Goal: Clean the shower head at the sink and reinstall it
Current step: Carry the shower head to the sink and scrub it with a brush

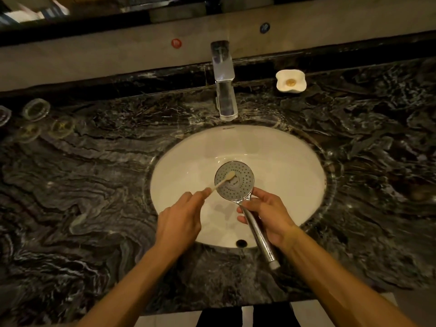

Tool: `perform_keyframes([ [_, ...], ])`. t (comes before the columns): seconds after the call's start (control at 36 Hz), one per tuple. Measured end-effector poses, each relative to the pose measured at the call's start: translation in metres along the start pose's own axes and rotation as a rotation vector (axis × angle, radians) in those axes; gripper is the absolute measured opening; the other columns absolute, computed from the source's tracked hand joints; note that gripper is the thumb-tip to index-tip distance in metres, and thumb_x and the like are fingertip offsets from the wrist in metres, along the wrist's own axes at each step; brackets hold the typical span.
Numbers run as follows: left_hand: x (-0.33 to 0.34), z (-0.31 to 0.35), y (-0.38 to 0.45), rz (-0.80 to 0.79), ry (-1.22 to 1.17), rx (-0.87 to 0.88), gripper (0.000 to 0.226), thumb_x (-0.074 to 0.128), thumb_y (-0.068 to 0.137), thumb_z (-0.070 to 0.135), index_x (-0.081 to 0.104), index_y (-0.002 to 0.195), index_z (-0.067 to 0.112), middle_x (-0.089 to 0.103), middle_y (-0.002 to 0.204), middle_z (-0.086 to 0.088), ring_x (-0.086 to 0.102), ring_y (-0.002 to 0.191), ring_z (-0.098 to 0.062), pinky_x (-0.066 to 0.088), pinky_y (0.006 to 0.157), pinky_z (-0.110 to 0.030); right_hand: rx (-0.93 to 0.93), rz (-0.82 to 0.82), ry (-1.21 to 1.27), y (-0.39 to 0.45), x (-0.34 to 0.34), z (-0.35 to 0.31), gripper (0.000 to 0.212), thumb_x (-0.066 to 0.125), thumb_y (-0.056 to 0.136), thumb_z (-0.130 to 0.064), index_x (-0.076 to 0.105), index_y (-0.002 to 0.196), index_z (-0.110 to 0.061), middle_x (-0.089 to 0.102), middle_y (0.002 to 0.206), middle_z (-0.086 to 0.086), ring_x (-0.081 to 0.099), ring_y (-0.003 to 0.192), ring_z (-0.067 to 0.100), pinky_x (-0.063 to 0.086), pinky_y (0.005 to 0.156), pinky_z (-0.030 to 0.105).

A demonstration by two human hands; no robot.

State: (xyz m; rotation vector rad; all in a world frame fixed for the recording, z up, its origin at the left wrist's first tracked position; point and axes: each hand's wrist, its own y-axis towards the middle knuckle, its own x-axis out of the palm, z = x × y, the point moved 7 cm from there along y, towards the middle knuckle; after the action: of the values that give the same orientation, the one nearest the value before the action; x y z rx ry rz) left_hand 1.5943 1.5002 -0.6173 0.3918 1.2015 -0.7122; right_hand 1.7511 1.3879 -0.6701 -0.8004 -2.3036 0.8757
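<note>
Over the white sink (283, 161) set in a dark marble counter (94, 185), a person's right hand (269, 215) curls its fingers round the handle of a chrome shower head (234, 180), face up, while the left hand (180, 215) pinches a toothbrush (224, 179) whose bristles rest on the nozzle plate; a tap (224, 86) and soap dish (291, 81) stand at the counter's back edge

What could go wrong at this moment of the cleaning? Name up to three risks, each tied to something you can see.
1. The right hand holds the shower head only by its slim chrome handle over the sink; a wet handle might slip and knock the basin.
2. The left hand pinches the toothbrush at its very end, so a hard scrub could flick it loose.
3. No water is seen running from the faucet, so loosened grime may stay on the face.
</note>
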Motion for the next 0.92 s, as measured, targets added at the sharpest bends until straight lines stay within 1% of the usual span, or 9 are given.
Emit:
perform_keyframes([
  [0.08, 0.002, -0.001, -0.005, 0.009, -0.095, -0.028, 0.034, 0.039, 0.098, 0.032, 0.047, 0.13, 0.04, 0.061, 0.088, 0.009, 0.06, 0.068, -0.015, 0.054, 0.055, -0.04, 0.009, 0.011, 0.035, 0.0, -0.002, 0.001, 0.035, 0.062, 0.088, 0.008, 0.066, 0.117, -0.011, 0.075, 0.093, 0.017, 0.066, 0.085, 0.03, 0.062, 0.077, 0.043],
  [0.19, 0.01, 0.011, -0.018, -0.038, -0.184, 0.0, 0.035, 0.035, 0.097, 0.036, 0.046, 0.129, 0.043, 0.061, 0.089, 0.01, 0.059, 0.072, -0.012, 0.055, 0.061, -0.039, 0.0, 0.005, 0.004, -0.003, -0.002, 0.002, 0.036, 0.062, 0.09, 0.006, 0.065, 0.12, -0.012, 0.073, 0.106, 0.022, 0.068, 0.085, 0.029, 0.062, 0.075, 0.041],
  [0.28, 0.009, 0.01, -0.006, 0.01, -0.178, -0.04, 0.032, 0.039, 0.098, 0.033, 0.046, 0.128, 0.043, 0.062, 0.089, 0.009, 0.06, 0.072, -0.014, 0.055, 0.06, -0.041, -0.01, -0.004, -0.02, -0.005, 0.001, 0.002, 0.036, 0.06, 0.09, 0.006, 0.065, 0.12, -0.015, 0.072, 0.106, 0.022, 0.067, 0.087, 0.029, 0.062, 0.076, 0.042],
  [0.39, 0.006, -0.002, -0.012, 0.027, -0.212, -0.089, 0.03, 0.042, 0.098, 0.03, 0.049, 0.125, 0.041, 0.066, 0.097, 0.008, 0.063, 0.08, -0.012, 0.056, 0.067, -0.04, -0.004, 0.012, 0.0, -0.006, -0.002, 0.0, 0.034, 0.06, 0.09, 0.007, 0.066, 0.116, -0.014, 0.074, 0.102, 0.019, 0.066, 0.085, 0.029, 0.061, 0.079, 0.044],
  [0.53, 0.01, 0.018, -0.018, -0.024, -0.219, -0.018, 0.032, 0.037, 0.097, 0.036, 0.047, 0.128, 0.044, 0.063, 0.091, 0.01, 0.059, 0.074, -0.01, 0.054, 0.063, -0.038, -0.025, -0.003, -0.052, -0.008, 0.004, 0.001, 0.033, 0.062, 0.09, 0.004, 0.067, 0.113, -0.02, 0.075, 0.104, 0.018, 0.068, 0.085, 0.029, 0.061, 0.08, 0.045],
  [0.58, 0.007, 0.014, -0.008, 0.022, -0.22, -0.061, 0.031, 0.041, 0.098, 0.032, 0.049, 0.125, 0.043, 0.064, 0.091, 0.01, 0.06, 0.073, -0.011, 0.054, 0.061, -0.038, -0.03, -0.002, -0.061, -0.008, 0.006, 0.001, 0.035, 0.062, 0.09, 0.004, 0.067, 0.115, -0.019, 0.074, 0.103, 0.019, 0.068, 0.085, 0.029, 0.061, 0.079, 0.044],
  [0.67, -0.002, 0.001, -0.006, 0.093, -0.239, -0.139, 0.029, 0.046, 0.098, 0.027, 0.053, 0.123, 0.04, 0.068, 0.099, 0.01, 0.063, 0.081, -0.01, 0.056, 0.066, -0.036, -0.023, 0.012, -0.052, -0.008, 0.004, -0.001, 0.037, 0.061, 0.09, 0.007, 0.065, 0.118, -0.017, 0.073, 0.103, 0.021, 0.067, 0.084, 0.029, 0.062, 0.078, 0.044],
  [0.81, 0.004, 0.012, -0.022, -0.01, -0.228, -0.06, 0.032, 0.04, 0.097, 0.034, 0.048, 0.127, 0.044, 0.066, 0.094, 0.01, 0.062, 0.077, -0.011, 0.055, 0.065, -0.038, -0.026, 0.019, -0.043, -0.009, 0.003, -0.001, 0.034, 0.061, 0.09, 0.007, 0.068, 0.109, -0.02, 0.074, 0.103, 0.021, 0.067, 0.083, 0.029, 0.062, 0.075, 0.042],
  [0.92, -0.001, 0.012, -0.007, 0.038, -0.218, -0.116, 0.029, 0.043, 0.098, 0.032, 0.048, 0.125, 0.043, 0.065, 0.092, 0.01, 0.061, 0.075, -0.013, 0.055, 0.063, -0.039, -0.045, 0.016, -0.058, -0.012, 0.007, -0.003, 0.035, 0.061, 0.09, 0.007, 0.068, 0.109, -0.021, 0.074, 0.103, 0.02, 0.067, 0.083, 0.028, 0.062, 0.078, 0.044],
])
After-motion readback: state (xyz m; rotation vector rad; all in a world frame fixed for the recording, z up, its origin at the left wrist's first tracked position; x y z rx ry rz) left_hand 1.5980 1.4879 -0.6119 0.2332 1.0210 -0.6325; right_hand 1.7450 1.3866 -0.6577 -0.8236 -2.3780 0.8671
